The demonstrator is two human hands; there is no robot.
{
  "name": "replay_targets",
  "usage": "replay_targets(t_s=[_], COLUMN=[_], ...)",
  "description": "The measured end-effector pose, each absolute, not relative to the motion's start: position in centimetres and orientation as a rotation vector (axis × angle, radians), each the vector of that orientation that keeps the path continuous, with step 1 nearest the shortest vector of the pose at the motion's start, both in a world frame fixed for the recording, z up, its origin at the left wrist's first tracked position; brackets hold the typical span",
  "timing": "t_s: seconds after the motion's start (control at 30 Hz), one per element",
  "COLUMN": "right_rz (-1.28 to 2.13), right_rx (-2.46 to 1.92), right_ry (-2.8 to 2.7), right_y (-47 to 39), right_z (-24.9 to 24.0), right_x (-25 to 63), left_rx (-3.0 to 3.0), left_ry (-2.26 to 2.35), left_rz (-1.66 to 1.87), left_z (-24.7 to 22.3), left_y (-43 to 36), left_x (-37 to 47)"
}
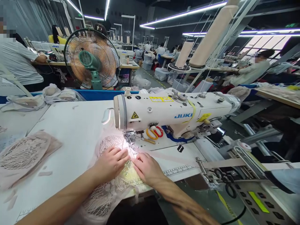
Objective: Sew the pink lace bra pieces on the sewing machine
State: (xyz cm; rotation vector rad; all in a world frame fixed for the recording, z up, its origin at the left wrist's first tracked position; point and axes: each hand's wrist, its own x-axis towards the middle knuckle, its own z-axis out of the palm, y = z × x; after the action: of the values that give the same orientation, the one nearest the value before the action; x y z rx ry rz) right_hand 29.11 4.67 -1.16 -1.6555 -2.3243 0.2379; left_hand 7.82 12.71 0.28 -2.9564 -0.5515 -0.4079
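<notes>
- At the far left, a person in a pale shirt [17, 61] sits at a separate workstation, an arm stretched toward the equipment there.
- On the left part of the white table [75, 125] lies a beige lace piece [25, 151], flat and apart from the hands, with small fabric scraps [45, 173] just beside it.
- Bundled mesh fabric [64, 94] rests along the table's far edge; beyond it stands a caged fan [91, 59].
- The lace fabric [107, 142] being handled lies at the sewing area, partly under both hands; its lower part spreads toward the near edge of the table.
- The left hand [112, 164] rests palm down on this fabric, fingers bent and close together; whether its grip pinches any cloth, I cannot tell.
- The right hand [145, 168] is just beside it, fingertips at the fabric near the lit needle area; its grip is partly hidden, so I cannot tell whether it is closed on the cloth.
- Behind the hands stands the white sewing machine [154, 111], marked JUKI, with yellow and red loop handles [152, 133] below its arm.
- Farther right are a small black piece [180, 148], a printed ruler scale [180, 171] and 2 tall thread cones [213, 36].
- Near the right side, black scissors [225, 176] hang by a metal frame.
</notes>
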Motion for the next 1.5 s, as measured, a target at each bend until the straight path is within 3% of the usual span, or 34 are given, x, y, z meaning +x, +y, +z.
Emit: replay_targets(t_s=[0.63, 1.2, 1.5], right_rz=[-0.030, 0.150, 0.039], right_rx=[-1.648, -1.981, -1.707], right_ry=[-2.423, -2.409, -2.317], right_y=[7.1, 8.5, 7.7], right_z=[-1.9, -0.4, -3.1], right_x=[28.3, 26.5, 27.9], left_rx=[-3.024, -3.074, -3.082], left_ry=[-0.417, -0.498, -0.448], left_rz=[-0.521, -0.446, -0.480], left_z=[-0.6, -0.7, -0.9], left_y=[15.9, 18.4, 19.9], left_x=[7.3, 7.2, 6.9])
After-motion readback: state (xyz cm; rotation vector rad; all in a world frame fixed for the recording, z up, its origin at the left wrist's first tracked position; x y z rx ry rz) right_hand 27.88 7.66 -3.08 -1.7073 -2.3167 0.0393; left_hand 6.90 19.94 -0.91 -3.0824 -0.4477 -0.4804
